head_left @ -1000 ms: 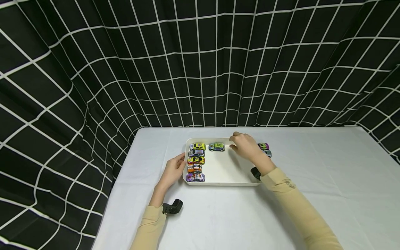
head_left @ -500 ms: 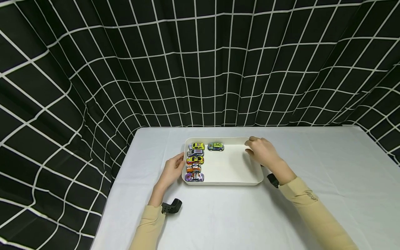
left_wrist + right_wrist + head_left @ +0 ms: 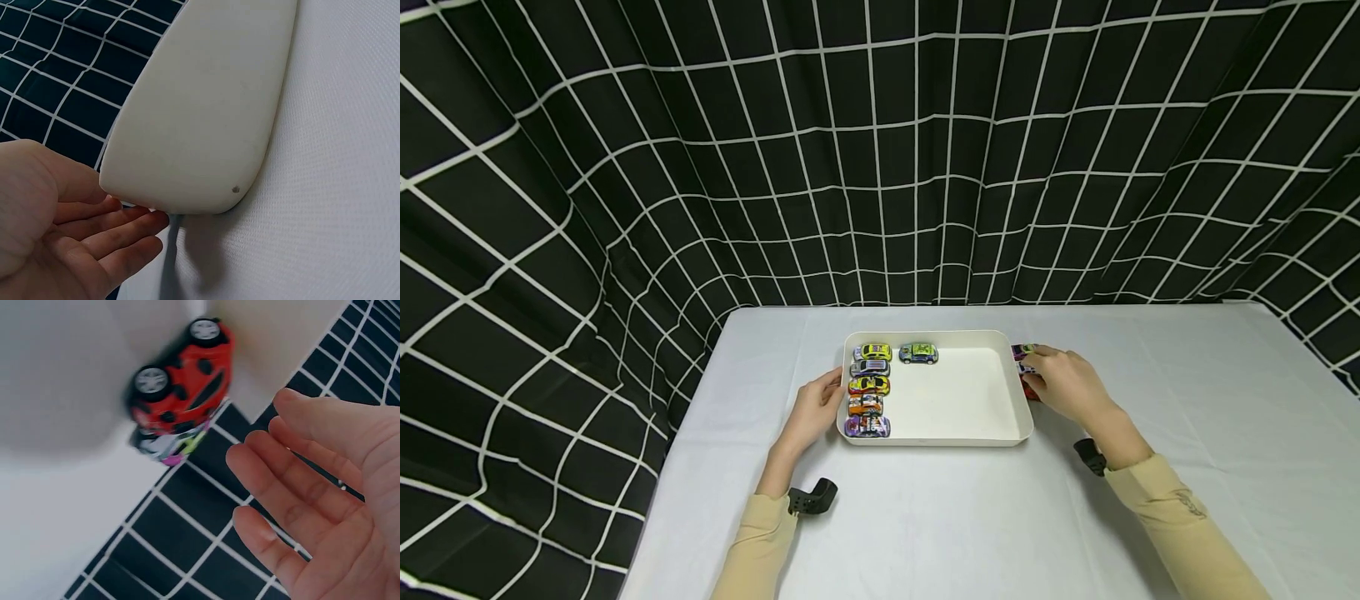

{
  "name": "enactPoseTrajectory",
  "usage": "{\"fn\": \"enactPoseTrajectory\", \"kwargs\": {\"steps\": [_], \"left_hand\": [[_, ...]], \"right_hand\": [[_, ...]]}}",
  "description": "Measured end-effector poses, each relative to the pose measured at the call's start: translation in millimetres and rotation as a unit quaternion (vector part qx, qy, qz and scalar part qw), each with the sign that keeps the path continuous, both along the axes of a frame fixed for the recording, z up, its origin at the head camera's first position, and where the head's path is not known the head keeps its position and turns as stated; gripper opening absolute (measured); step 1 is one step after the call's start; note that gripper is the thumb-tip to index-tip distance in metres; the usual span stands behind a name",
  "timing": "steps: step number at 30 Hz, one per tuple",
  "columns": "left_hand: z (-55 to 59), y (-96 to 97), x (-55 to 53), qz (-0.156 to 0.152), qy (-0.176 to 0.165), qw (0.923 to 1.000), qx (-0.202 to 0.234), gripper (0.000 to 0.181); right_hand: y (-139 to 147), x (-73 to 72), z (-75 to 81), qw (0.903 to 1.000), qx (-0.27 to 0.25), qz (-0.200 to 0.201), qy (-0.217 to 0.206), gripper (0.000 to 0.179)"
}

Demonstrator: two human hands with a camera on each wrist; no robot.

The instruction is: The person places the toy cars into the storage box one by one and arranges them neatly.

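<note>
A white tray [image 3: 962,400] lies on the table. My left hand [image 3: 811,410] rests its fingertips against the tray's left wall [image 3: 194,125], fingers loosely extended. Along that side stands a column of several toy cars, including a yellow car [image 3: 871,384] and a purple car [image 3: 867,426]. A green and blue toy car [image 3: 918,353] sits apart near the tray's back wall. Just beyond the tray's right wall, my right hand [image 3: 1066,387] hovers by a short row of toy cars, fingers apart. The red car with black spots [image 3: 197,387] is nearest, its wheels and side showing in the right wrist view.
A purple toy car [image 3: 1022,352] stands at the far end of the outside row, partly hidden by the right hand. White cloth [image 3: 925,517] covers the table. A black curtain with white grid lines [image 3: 910,167] hangs behind and at the sides.
My right hand has moved right, from over the tray's back part to the cars outside its right wall. The left hand stays at the tray's left side.
</note>
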State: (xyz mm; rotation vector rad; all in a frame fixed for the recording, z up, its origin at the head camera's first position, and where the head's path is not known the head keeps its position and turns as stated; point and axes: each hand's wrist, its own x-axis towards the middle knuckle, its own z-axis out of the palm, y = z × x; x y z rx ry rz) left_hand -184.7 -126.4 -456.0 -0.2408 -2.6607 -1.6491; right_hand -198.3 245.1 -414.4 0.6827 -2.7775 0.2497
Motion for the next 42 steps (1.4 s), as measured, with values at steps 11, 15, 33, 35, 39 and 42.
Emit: {"fn": "enactPoseTrajectory", "kwargs": {"steps": [11, 15, 33, 35, 39, 42], "left_hand": [[-1.4, -2.4, -0.1, -0.004, 0.007, 1.0, 0.0, 0.04], [-2.5, -2.3, -1.1, -0.004, 0.007, 1.0, -0.002, 0.04], [-0.1, -1.6, -0.1, -0.002, 0.003, 1.0, -0.002, 0.04], [-0.2, -1.5, -0.1, -0.003, 0.003, 1.0, -0.001, 0.04], [-1.0, -1.5, -0.2, -0.005, 0.001, 1.0, 0.002, 0.041], [-0.8, -1.5, 0.1, -0.006, 0.003, 1.0, 0.003, 0.04]], "right_hand": [[13, 3.7, -11.3, 0.9996, -0.01, -0.006, -0.027, 0.019], [16, 2.2, -14.1, 0.9994, -0.011, -0.001, -0.031, 0.02], [18, 0.6, -20.1, 0.9979, -0.033, 0.012, -0.055, 0.015], [19, 0.7, -19.8, 0.9979, -0.032, 0.015, -0.054, 0.014], [20, 0.7, -19.7, 0.9981, -0.031, 0.021, -0.05, 0.014], [22, 1.2, -19.4, 0.9982, -0.034, 0.023, -0.045, 0.015]]}}
